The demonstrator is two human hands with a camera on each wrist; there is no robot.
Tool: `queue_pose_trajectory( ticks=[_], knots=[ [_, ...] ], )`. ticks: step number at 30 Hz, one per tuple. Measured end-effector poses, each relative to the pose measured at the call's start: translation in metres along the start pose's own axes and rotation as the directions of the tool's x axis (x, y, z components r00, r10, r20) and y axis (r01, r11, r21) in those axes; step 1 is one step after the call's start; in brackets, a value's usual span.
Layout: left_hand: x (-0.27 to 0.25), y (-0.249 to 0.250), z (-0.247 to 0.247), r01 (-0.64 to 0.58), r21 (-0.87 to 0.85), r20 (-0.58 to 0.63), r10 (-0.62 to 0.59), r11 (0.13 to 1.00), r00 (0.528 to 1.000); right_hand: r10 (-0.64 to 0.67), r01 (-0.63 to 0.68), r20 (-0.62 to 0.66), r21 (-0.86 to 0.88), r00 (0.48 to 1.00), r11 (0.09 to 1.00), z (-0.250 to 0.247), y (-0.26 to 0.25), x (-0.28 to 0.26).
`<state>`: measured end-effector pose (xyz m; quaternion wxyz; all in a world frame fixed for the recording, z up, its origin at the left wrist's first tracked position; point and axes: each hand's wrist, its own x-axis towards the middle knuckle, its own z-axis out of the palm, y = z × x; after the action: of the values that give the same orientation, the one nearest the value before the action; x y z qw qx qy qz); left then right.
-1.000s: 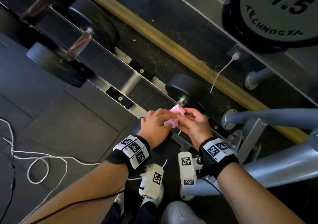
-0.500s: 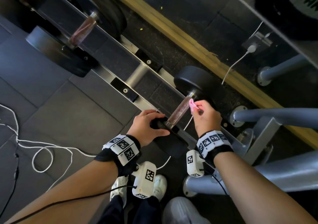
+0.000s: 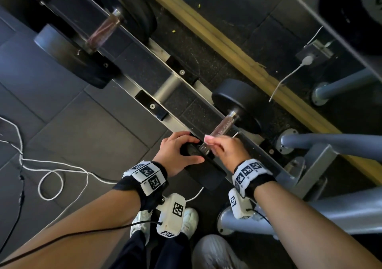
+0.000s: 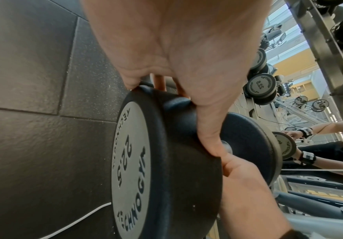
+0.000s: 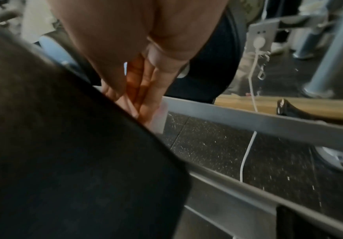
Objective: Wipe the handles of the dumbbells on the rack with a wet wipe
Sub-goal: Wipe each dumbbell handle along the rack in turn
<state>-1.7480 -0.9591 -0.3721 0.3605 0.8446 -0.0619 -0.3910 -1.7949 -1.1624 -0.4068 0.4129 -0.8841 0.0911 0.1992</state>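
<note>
Moved: right hand [image 3: 224, 148] has slid the pink wipe [image 3: 208, 138] down the handle [image 3: 222, 127], pinching it.
Left hand [image 3: 178, 154]: fingers curled over the dumbbell's near end [image 4: 166, 169].
Dumbbells on rack [image 3: 144, 61]: two in view.

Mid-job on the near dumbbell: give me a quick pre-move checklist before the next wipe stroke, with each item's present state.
1. Left hand steadies the dumbbell's near head: ok, fingers curled over its rim.
2. Right hand holds the pink wipe: ok.
3. Wipe sits on the handle: ok, at its near end.
4. Far part of the handle free of obstruction: ok.
5. Wipe wraps fully round the handle: cannot tell, the underside is hidden.
6. Dumbbell seated on the rack: ok.
</note>
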Motion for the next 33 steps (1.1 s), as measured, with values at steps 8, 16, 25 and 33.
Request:
queue_pose_trajectory(
  ticks=[8, 16, 25, 33],
  knots=[
    [0.001, -0.002, 0.000, 0.003, -0.001, 0.004, -0.003, 1.000, 1.000, 0.184, -0.142, -0.222, 0.193, 0.957, 0.971, -0.026, 0.008, 0.012],
    [0.001, -0.002, 0.002, -0.004, 0.004, -0.001, 0.004, 1.000, 1.000, 0.133, -0.174, 0.177, 0.238, 0.975, 0.956, -0.009, -0.002, 0.000],
    [0.003, -0.008, 0.005, -0.011, -0.032, -0.007, 0.011, 0.999, 1.000, -0.173, 0.174, -0.111, -0.004, 0.979, 0.985, -0.054, -0.031, 0.018],
    [0.003, -0.015, 0.010, -0.011, -0.102, -0.067, 0.004, 0.995, 0.998, -0.187, 0.315, 0.262, -0.638, 0.947, 0.703, -0.047, -0.019, 0.044]
  ],
)
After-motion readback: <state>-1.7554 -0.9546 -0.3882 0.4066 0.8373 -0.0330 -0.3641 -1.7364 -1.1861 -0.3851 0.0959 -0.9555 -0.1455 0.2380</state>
